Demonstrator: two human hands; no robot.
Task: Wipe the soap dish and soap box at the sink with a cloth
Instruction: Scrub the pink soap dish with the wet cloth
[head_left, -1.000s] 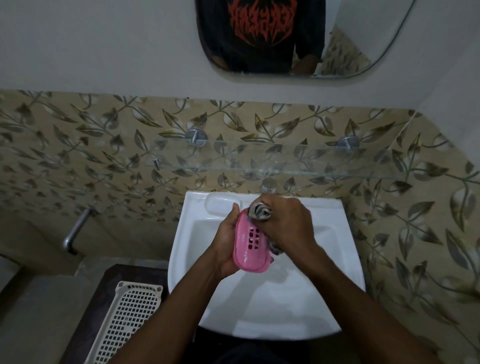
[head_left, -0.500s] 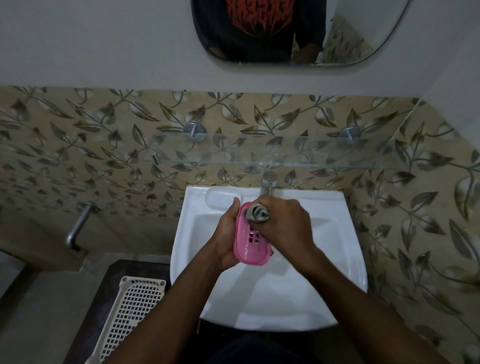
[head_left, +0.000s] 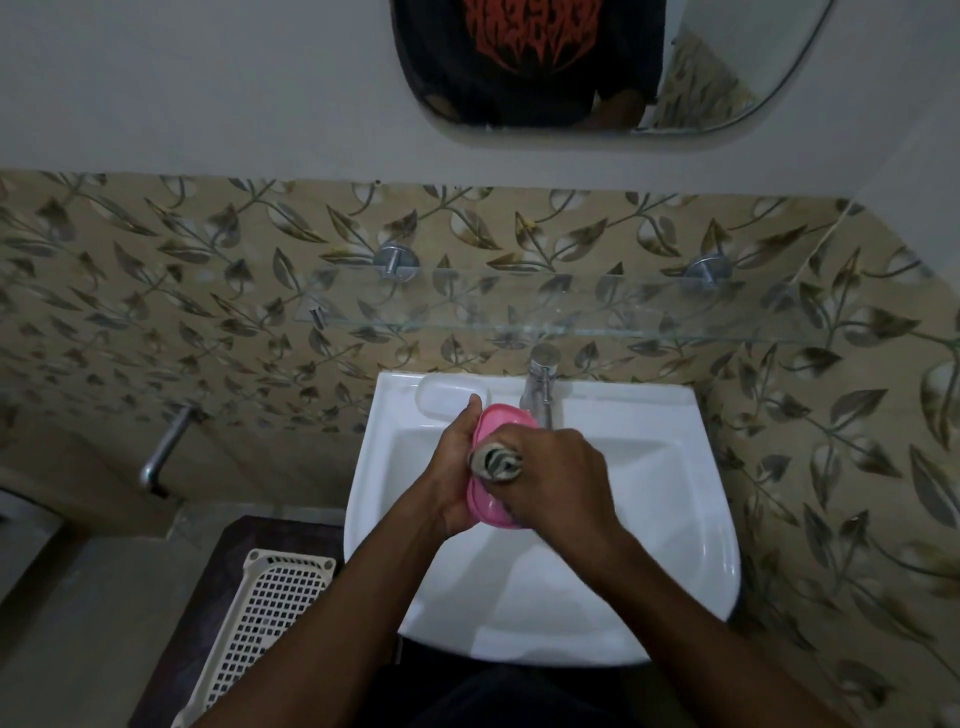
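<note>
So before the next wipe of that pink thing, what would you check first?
1. Left hand grips the pink soap dish: ok.
2. Right hand holds the cloth bunched against the dish: ok.
3. Dish held over the sink, so drips land in the basin: ok.
4. Dish wiped clean all over: cannot tell, the hands cover most of it.
5. White soap box on the ledge beside the tap already wiped: cannot tell.
6. Tap off: no stream shows, ok.
</note>
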